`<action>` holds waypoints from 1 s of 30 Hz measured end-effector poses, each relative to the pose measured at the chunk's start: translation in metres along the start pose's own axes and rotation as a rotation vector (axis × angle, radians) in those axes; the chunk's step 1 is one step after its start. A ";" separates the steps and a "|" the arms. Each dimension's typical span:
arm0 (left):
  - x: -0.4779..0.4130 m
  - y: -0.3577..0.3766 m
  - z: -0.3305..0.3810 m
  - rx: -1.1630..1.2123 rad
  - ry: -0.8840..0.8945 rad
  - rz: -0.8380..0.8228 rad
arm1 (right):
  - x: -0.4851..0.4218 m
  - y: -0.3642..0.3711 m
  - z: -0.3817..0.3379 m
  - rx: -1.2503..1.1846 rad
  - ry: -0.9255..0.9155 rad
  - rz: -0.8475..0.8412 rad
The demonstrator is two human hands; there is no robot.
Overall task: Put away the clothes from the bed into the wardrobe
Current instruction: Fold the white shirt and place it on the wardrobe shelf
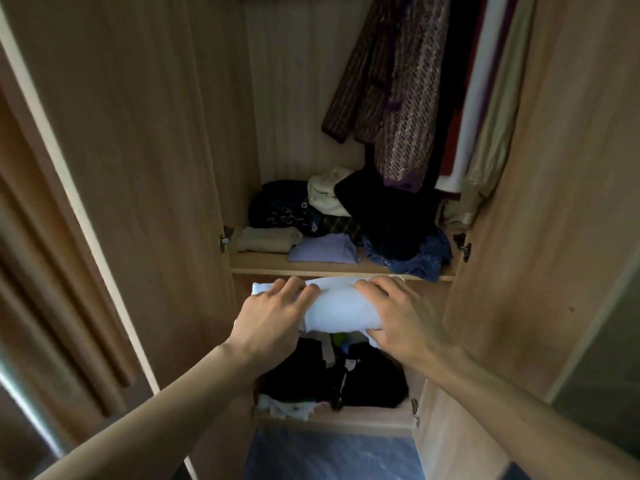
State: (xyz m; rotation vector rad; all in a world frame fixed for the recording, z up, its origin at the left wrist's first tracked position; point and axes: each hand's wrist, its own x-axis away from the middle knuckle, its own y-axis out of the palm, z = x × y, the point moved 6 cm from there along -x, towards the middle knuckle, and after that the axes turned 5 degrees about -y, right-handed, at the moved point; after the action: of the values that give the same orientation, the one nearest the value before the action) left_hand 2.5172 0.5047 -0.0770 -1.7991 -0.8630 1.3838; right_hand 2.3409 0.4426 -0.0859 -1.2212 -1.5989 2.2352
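At the bottom of the frame a dark blue floor (332, 455) was seen between the open wardrobe doors (145, 140), and two bare forearms were stretched forward from the lower corners. Just beyond, in the lower centre, a lower compartment (332, 419) was packed with dark folded clothes (374, 382). Above these, at mid-frame, a folded white garment (341, 306) was held with its long axis running left to right; it was clasped at its left end by the left hand (273, 317) and at its right end by the right hand (398, 315), fingers curled over the top, both hands about equally near. The bundle was held level with the front edge of the shelf (263, 265) directly behind it, so a lift and a push forward were judged necessary. That shelf was crowded: a beige fold (266, 239) at left, a lilac fold (323, 249) at centre and a blue heap (422, 258) at right; only a narrow strip seemed free. Farther up, hanging coats (398, 88) were seen at upper right.
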 end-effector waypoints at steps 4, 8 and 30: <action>-0.053 0.016 -0.009 -0.011 -0.037 0.003 | -0.039 0.013 0.039 0.014 -0.033 0.005; -0.091 0.029 -0.028 -0.029 -0.083 0.009 | -0.081 0.026 0.065 -0.005 -0.044 0.051; -0.239 0.169 -0.246 0.086 -0.120 0.125 | -0.331 0.168 0.095 0.058 -0.069 0.110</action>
State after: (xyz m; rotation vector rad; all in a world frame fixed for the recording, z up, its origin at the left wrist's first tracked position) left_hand 2.7223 0.1825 -0.0518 -1.7444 -0.7501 1.5977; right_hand 2.5519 0.1258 -0.0420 -1.2587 -1.5133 2.3974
